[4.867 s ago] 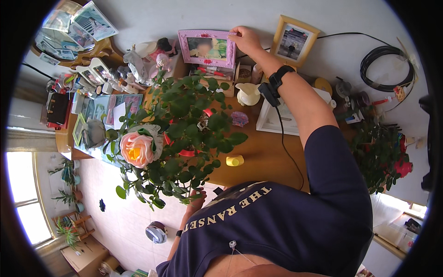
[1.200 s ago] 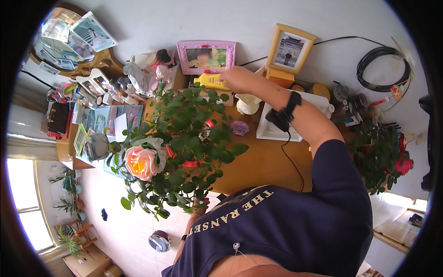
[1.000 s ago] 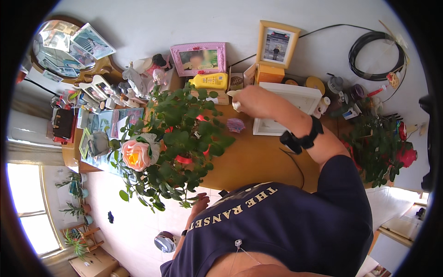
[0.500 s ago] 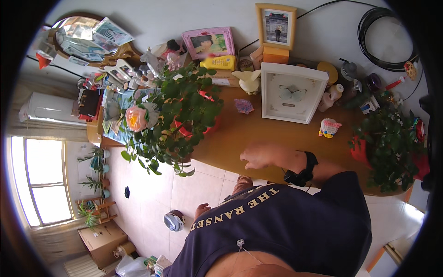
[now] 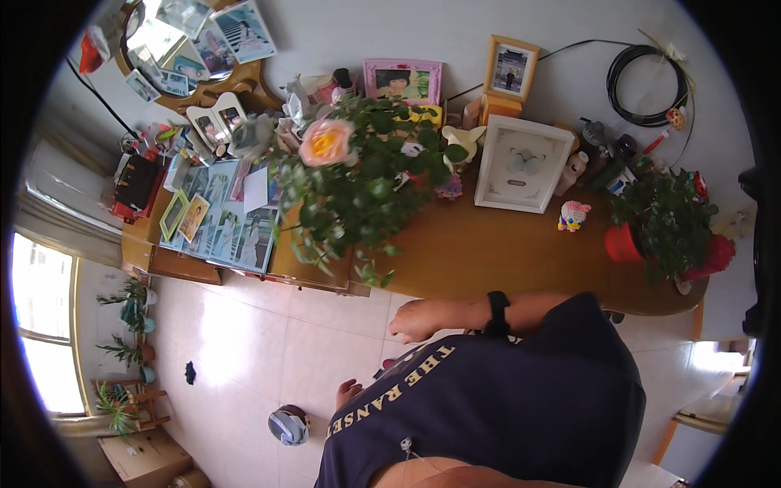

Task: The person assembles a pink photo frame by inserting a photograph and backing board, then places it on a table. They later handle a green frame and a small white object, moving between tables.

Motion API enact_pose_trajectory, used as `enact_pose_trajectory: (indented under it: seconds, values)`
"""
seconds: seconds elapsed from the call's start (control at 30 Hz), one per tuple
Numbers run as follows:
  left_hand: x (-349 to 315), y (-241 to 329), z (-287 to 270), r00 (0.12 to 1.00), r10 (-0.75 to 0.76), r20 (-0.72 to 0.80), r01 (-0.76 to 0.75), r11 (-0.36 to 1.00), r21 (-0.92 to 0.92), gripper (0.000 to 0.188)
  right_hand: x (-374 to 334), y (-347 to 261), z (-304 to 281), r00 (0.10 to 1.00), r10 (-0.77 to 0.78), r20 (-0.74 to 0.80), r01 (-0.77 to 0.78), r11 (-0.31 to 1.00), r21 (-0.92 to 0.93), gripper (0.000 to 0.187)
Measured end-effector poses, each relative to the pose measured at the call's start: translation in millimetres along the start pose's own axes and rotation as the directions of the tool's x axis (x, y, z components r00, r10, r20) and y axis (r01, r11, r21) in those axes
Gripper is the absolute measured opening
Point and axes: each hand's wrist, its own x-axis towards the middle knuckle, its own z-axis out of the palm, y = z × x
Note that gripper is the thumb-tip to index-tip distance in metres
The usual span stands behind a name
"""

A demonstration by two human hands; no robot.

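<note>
Right hand just off front edge of brown wooden bench; grip loosely curled, palm hidden, hold unclear. Left hand farther out; grip part-hidden, cannot tell. Bushy green-leaved plant left of bench's middle. White butterfly frame face-out toward bench's back, likely for viewing.

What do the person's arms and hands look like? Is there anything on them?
The right arm has a plain dark navy short sleeve and a chunky black wristband. The right grip is a hand without a glove. The left grip has no glove either; its sleeve is hidden.
</note>
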Motion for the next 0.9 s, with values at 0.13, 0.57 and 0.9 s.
enact_pose_trajectory:
  seconds: [0.13,0.57,0.9]
  values:
    - [10.8,-70.2,-94.4,0.997,0.059,-0.059,-0.060,0.998,-0.007,0.044,93.8,-55.3,7.1,0.995,-0.079,0.063,0.081,0.996,-0.042,0.035]
    - [-70.4,-19.4,-170.1,0.970,0.069,-0.235,-0.133,0.954,-0.268,0.045,267.6,-145.3,-19.0,0.965,-0.188,0.181,0.226,0.949,-0.220,0.035]
    - [-26.7,80.2,-264.4,0.961,-0.029,-0.274,-0.013,0.988,-0.152,0.050,400.1,-109.4,-93.2,0.970,-0.242,0.033,0.244,0.963,-0.117,0.038]
